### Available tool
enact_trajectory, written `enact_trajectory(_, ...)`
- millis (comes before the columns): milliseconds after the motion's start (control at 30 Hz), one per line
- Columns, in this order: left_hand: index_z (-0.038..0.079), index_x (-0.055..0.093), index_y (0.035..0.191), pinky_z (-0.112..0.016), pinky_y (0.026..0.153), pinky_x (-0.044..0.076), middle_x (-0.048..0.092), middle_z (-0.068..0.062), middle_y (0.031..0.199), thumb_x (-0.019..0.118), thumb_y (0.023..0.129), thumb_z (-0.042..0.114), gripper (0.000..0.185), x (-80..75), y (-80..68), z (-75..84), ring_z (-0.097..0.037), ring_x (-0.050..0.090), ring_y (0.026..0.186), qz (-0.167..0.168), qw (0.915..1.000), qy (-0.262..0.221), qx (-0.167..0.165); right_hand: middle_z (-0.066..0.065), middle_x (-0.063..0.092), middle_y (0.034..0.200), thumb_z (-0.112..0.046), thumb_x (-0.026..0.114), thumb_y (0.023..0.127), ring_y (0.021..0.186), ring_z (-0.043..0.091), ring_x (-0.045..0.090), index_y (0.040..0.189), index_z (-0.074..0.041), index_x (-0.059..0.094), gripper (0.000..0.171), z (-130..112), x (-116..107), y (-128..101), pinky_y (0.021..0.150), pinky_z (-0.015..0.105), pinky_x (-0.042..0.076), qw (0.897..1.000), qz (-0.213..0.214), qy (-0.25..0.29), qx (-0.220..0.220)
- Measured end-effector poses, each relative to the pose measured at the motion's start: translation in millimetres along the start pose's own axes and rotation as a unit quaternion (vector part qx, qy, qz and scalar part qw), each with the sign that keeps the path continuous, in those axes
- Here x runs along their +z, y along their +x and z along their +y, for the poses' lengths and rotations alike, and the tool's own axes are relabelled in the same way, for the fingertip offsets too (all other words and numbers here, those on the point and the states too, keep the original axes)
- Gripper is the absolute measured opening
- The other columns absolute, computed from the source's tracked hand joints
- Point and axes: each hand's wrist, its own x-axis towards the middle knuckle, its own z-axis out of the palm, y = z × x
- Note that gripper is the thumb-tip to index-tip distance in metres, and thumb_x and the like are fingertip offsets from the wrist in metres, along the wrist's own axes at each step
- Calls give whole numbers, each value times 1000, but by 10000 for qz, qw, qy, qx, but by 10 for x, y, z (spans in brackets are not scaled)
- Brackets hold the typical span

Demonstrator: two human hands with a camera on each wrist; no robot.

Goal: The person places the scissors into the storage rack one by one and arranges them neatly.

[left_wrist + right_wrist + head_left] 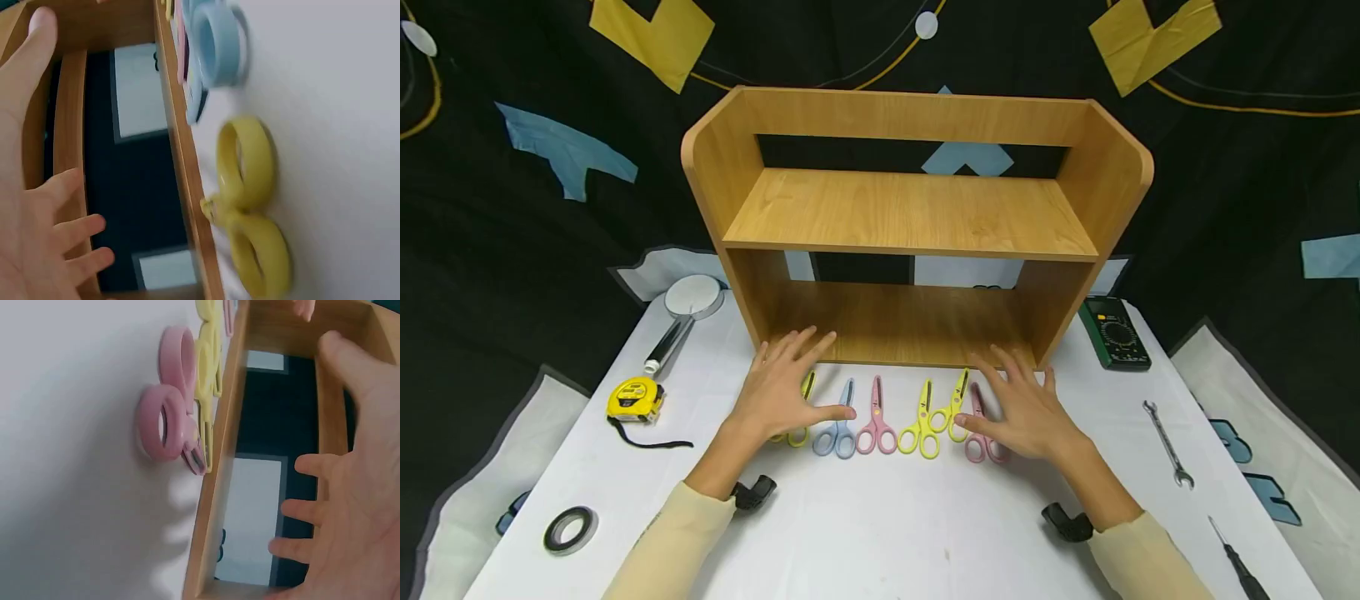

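Observation:
Several small scissors lie in a row on the white table before a wooden shelf [910,323]. From the left come yellow scissors [798,435], blue scissors [837,433], pink scissors [876,429], two more yellow pairs, and pink scissors [976,446] at the right end. My left hand [786,387], fingers spread, is above the leftmost yellow scissors and partly hides them in the head view. Spread likewise, my right hand [1022,408] hovers by the right-end pink scissors and covers part of them. Neither hand holds anything; both wrist views show bare palms facing the shelf.
Along the left side are a magnifying glass [692,297], a yellow tape measure [636,400] and a black tape roll [569,530]. On the right lie a green multimeter [1115,334], a wrench [1168,444] and a screwdriver [1238,563]. Black cloth hangs behind the shelf.

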Motion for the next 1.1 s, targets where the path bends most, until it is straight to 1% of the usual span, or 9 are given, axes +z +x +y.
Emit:
enact_trajectory(133,34,41,158,-70,117,34,42,-7,161,74,67,85,110,-30,-82,-200,-35,39,148,637,9949,-728,-278,15,38,161,-71,62,90,148,43,36,158,-18,40,89,21,20,-132,116,78,26,9990,152,419,4)
enact_trajectory(267,26,55,148,-65,111,44,53,-7,151,83,73,69,91,-56,-127,-374,-34,49,140,1375,9790,-1378,-612,16,47,155,-54,70,93,139,41,49,156,-14,40,80,38,86,-292,110,69,44,9947,164,1006,158)
enact_trajectory(400,11,64,135,-56,102,55,65,-14,132,89,78,50,73,-48,-101,-523,-34,61,122,2192,9532,-1896,-857,15,59,140,-34,78,91,118,33,63,151,-9,46,72,36,161,-419,99,56,55,9880,261,1488,334)
enact_trajectory(500,5,64,127,-45,95,61,69,-14,119,88,80,46,67,-13,-68,-623,-28,66,111,2533,9286,-2379,-1302,13,65,126,-28,82,87,105,25,63,145,-5,52,69,24,201,-470,91,46,56,9835,246,1715,514)
enact_trajectory(600,5,60,126,-31,91,63,69,-12,118,84,85,47,63,22,-26,-705,-24,68,111,2576,9051,-2874,-1782,9,66,115,-30,85,84,98,21,59,140,-1,56,69,9,238,-492,84,39,54,9803,25,1817,768)
enact_trajectory(667,6,59,128,-25,89,62,69,-11,120,80,89,46,60,41,4,-750,-24,69,112,2498,8973,-3062,-1968,7,65,108,-32,87,82,94,19,56,136,-1,60,68,0,261,-498,80,35,51,9792,-106,1794,945)
enact_trajectory(767,9,60,132,-27,90,61,70,-10,124,75,94,43,53,64,50,-798,-25,70,114,2359,8951,-3173,-2059,5,62,100,-31,89,80,89,18,52,129,-1,66,62,-16,294,-497,75,30,48,9787,-186,1711,1119)
enact_trajectory(933,10,64,130,-45,102,53,73,-11,121,73,98,33,40,73,104,-831,-28,71,111,2392,8890,-3283,-2116,5,59,91,-21,88,82,83,17,51,121,-1,71,47,-42,306,-495,69,28,44,9778,-136,1773,1109)
enact_trajectory(1100,9,64,129,-44,107,53,73,-14,122,70,99,29,36,88,123,-851,-30,71,114,2426,8784,-3520,-2139,4,59,87,-17,86,83,82,17,52,116,-1,72,39,-32,279,-522,68,26,44,9724,-140,1974,1234)
